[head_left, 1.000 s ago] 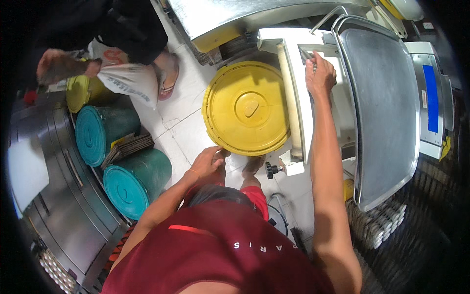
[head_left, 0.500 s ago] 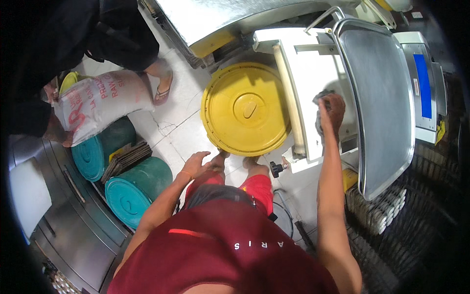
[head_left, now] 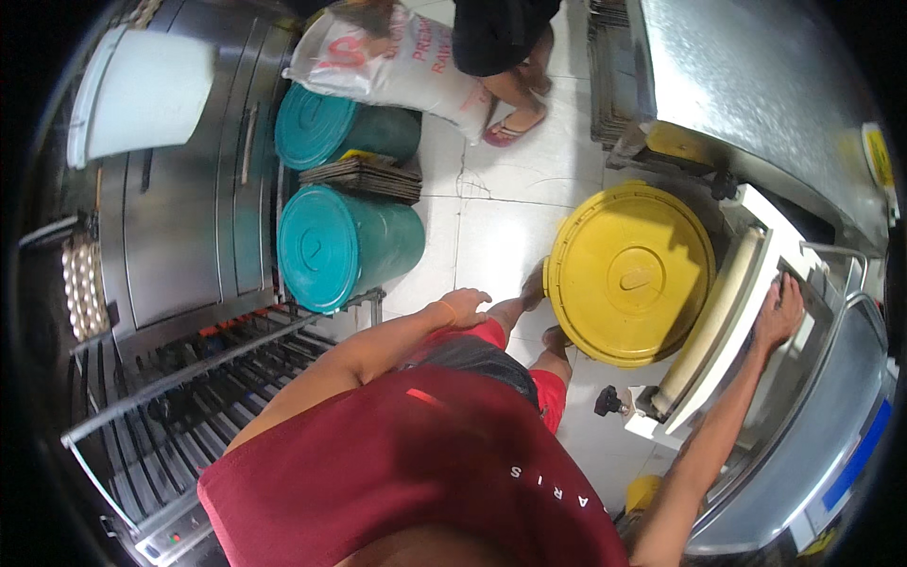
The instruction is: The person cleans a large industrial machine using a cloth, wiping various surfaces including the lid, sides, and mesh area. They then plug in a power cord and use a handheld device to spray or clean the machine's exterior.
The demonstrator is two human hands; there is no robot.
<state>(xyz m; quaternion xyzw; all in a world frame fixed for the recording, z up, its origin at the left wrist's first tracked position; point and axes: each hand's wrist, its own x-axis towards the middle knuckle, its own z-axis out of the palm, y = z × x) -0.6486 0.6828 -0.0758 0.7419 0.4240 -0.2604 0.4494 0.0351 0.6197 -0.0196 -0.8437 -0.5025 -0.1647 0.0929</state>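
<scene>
I see the white machine (head_left: 756, 312) at my right: a boxy white housing with a long pale roller along its near edge, lying tilted. My right hand (head_left: 779, 317) rests flat on it.

The floor (head_left: 501, 217) was pale, glossy tile. Two teal lidded bins (head_left: 345, 248) stood beside a stainless steel cabinet (head_left: 179, 236), with a wire rack (head_left: 189, 406) nearby. A large steel counter (head_left: 756, 85) reflected bright overhead light.
</scene>
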